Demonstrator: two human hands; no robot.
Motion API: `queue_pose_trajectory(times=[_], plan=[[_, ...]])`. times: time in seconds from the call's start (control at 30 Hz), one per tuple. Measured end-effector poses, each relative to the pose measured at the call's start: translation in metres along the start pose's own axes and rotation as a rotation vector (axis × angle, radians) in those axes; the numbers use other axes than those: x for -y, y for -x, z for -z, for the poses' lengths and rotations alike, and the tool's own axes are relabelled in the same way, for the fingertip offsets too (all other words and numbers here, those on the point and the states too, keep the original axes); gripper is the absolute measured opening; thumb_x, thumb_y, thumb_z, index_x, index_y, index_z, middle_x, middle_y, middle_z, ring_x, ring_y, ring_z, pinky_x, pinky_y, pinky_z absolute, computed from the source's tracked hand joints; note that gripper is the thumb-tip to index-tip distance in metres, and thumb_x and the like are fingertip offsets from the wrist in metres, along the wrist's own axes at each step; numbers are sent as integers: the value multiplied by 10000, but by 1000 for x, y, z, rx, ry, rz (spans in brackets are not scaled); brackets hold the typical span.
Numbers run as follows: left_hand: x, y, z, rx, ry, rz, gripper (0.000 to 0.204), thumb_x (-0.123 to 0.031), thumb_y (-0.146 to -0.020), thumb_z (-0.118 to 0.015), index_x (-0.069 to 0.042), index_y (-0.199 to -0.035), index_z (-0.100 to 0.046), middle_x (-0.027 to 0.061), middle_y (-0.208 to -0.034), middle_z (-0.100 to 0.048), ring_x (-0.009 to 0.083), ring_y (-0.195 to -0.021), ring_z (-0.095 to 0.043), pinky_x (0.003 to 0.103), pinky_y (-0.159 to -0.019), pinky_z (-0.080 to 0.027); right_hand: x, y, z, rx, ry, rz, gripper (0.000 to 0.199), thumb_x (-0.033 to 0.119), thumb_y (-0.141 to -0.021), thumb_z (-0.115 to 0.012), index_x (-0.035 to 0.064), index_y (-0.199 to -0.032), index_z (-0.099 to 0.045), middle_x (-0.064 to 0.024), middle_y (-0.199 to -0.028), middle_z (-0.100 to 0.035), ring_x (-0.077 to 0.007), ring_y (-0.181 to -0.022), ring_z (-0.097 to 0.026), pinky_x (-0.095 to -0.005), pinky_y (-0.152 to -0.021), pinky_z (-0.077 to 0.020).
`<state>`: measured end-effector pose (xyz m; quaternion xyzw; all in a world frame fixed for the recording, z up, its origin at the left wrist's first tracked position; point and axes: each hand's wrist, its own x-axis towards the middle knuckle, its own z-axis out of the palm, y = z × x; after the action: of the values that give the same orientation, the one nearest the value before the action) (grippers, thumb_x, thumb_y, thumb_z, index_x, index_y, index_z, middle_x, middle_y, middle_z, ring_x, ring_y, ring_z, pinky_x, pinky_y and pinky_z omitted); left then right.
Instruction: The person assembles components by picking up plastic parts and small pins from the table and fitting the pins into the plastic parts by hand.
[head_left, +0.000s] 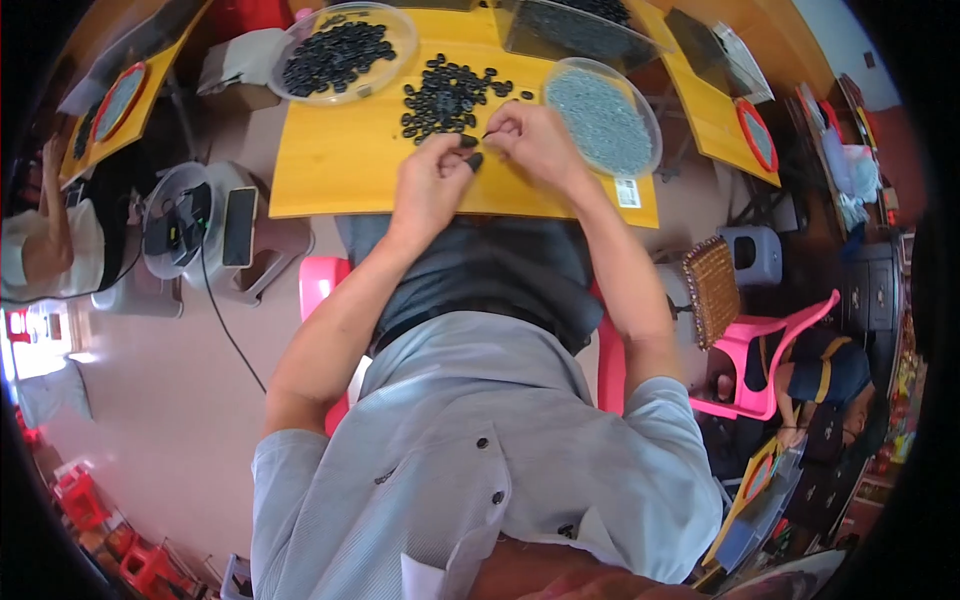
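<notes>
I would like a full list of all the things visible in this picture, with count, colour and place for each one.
yellow table: one, yellow, in front of the person
loose black parts: many, black, heap on the table beyond the hands
left bowl: one, clear, holds black parts, far left of the table
right bowl: one, clear, holds small grey pieces, right of the hands
dark tray: one, dark contents, far edge of the table
pink chair: one, pink, floor at the right
grey stool: one, grey, floor at the right
left hand: pinches a small black part
right hand: fingertips meet the left hand's, on a thin piece
</notes>
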<state>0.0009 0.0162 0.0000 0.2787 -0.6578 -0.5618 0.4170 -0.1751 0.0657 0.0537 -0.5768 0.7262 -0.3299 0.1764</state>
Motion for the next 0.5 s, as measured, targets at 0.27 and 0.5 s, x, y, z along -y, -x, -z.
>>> queue_pose_trajectory(times=[0.27,0.5], plan=[[-16,-4,8,293,307,381,147,27,-884,-622,32,-1027,-658,71,-922,-702,105,-804,-671,229,-756,-529,15,40,9,95,-146,124,160,9,-801,-683,9,-901,-559,-71,-715,-643,-150,-649,-634,-287,-611,-494],[-16,-6,9,393,444,456,153,21,-900,-601,36,-1042,-657,103,-934,-704,148,-807,-690,259,-766,-561,19,48,18,162,-108,216,172,16,-802,-693,13,-904,-555,-98,-715,-636,-189,-646,-631,-303,-609,-487]])
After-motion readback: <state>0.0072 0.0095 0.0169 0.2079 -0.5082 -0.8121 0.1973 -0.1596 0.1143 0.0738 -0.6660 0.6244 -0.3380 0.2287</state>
